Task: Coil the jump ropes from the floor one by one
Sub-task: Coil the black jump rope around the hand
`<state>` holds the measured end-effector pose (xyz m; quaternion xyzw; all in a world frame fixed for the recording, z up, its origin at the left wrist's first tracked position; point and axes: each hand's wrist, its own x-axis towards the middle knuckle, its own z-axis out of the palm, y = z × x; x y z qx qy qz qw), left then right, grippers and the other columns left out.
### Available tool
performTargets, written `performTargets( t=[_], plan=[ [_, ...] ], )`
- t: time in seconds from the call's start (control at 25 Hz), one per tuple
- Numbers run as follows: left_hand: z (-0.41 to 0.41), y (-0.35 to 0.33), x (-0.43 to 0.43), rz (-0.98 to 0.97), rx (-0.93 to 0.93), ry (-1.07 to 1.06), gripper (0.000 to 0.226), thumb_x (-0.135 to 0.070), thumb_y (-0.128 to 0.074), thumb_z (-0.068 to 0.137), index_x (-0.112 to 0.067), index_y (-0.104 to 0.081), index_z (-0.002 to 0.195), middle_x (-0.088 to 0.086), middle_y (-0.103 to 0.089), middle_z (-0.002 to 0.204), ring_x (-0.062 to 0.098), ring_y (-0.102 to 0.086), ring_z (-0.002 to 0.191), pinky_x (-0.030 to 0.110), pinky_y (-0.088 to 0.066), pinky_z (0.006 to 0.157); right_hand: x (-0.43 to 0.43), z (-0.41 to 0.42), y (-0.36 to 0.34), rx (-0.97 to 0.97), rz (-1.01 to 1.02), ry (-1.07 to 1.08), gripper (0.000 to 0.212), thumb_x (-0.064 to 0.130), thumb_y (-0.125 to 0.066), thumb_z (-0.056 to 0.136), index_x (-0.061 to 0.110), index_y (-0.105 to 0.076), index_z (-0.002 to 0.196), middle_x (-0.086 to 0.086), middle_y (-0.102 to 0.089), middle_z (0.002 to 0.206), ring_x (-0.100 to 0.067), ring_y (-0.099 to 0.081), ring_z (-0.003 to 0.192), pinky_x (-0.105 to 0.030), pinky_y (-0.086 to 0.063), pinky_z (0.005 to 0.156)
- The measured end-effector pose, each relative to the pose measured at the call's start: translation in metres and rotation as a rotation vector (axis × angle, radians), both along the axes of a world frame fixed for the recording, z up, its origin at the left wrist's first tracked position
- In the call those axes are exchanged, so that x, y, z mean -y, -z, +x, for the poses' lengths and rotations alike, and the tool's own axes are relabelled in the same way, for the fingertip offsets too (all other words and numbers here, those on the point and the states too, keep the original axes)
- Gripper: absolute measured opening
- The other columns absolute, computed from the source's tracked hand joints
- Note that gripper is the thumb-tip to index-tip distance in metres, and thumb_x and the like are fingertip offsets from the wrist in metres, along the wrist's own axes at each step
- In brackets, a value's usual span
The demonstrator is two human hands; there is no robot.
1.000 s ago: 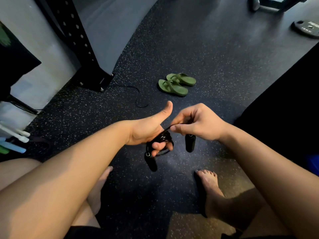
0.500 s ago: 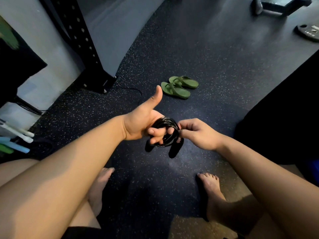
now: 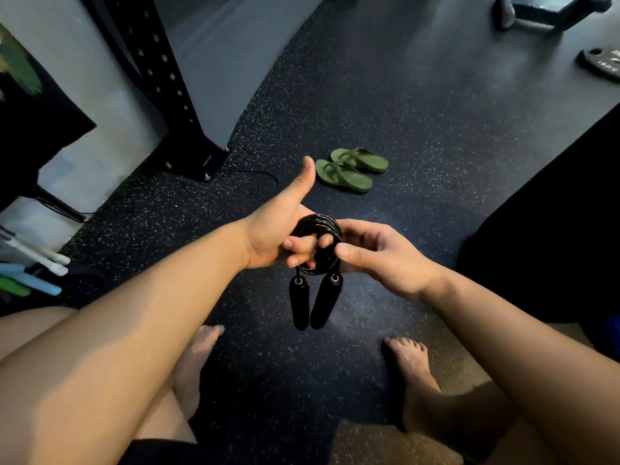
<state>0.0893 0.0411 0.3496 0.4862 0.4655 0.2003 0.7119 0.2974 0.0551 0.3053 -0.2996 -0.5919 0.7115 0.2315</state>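
Nearest: two bare feet (image 3: pixel 198 364) planted on the dark speckled rubber floor (image 3: pixel 436 146), one L, one R. Above & between them, held off the floor, is the coiled black jump rope (image 3: pixel 320 223), wound into a tight ring of several loops. Its two black handles (image 3: pixel 300 307) hang straight down from the ring's bottom, side by side, nearly touching.

Left hand (image 3: pixel 271 236): fingers curled thru the ring from the L, gripping the loops, thumb stuck up & clear of the rope. Right hand (image 3: pixel 379 260): pinches the ring's R edge btwn thumb & fingers, w/ the thumb tip on the near side of the loops. Both hands hold the same coil.

Further out, a pair of green rubber flip-flops (image 3: pixel 352 171) lies on the floor just past the L thumb. Far L edge: pale & blue stick-like handles (image 3: pixel 43 266), blurred. Beyond, a black steel rack upright w/ holes (image 3: pixel 167 78) is bolted to the floor, w/ a thin black cord (image 3: pixel 265 174) by its foot. Top R: a dark weight plate (image 3: pixel 600 65).
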Motion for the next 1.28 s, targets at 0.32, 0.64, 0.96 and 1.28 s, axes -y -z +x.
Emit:
performTargets(
  t=[0.32,0.64,0.96,1.28],
  plan=[
    [0.013,-0.01,0.006,0.193,-0.114,-0.317,0.095,-0.089,-0.006,0.082,-0.014,-0.051,0.046,0.001,-0.031,0.04,0.022,-0.035,0.038,0.039,-0.044,0.069,-0.011,-0.012,-0.019,0.077,0.108,0.171,0.029,0.031,-0.08,0.078,0.016,-0.076,0.102,-0.024,-0.073,0.104,-0.035,-0.067,0.098,-0.076,-0.04,0.095],
    [-0.032,-0.015,0.021,0.461,-0.288,-0.549,0.106,-0.079,-0.009,0.092,0.015,-0.051,0.069,0.002,-0.039,0.043,0.018,-0.04,0.04,0.028,-0.04,0.051,-0.008,-0.063,-0.041,0.062,0.264,0.131,0.04,0.038,-0.082,0.076,0.007,-0.073,0.098,-0.032,-0.071,0.102,-0.055,-0.067,0.1,-0.073,-0.049,0.088],
    [-0.111,-0.02,0.09,0.438,-0.088,-0.607,0.025,-0.024,-0.05,0.075,-0.01,-0.046,0.096,-0.002,-0.048,0.057,0.015,-0.051,0.058,0.029,-0.045,0.064,0.025,-0.135,-0.05,0.096,0.366,0.051,0.018,0.026,-0.075,0.087,0.009,-0.071,0.09,-0.011,-0.073,0.082,-0.015,-0.068,0.07,-0.033,-0.057,0.066],
    [-0.18,0.006,0.177,0.535,-0.306,-0.811,0.026,-0.016,-0.045,0.088,-0.02,-0.036,0.112,0.004,-0.054,0.076,0.015,-0.053,0.076,0.033,-0.044,0.078,0.088,-0.226,-0.028,0.034,0.352,-0.039,0.015,0.021,-0.072,0.092,0.008,-0.075,0.1,-0.021,-0.071,0.085,-0.025,-0.063,0.077,-0.042,-0.053,0.073]
  ],
)
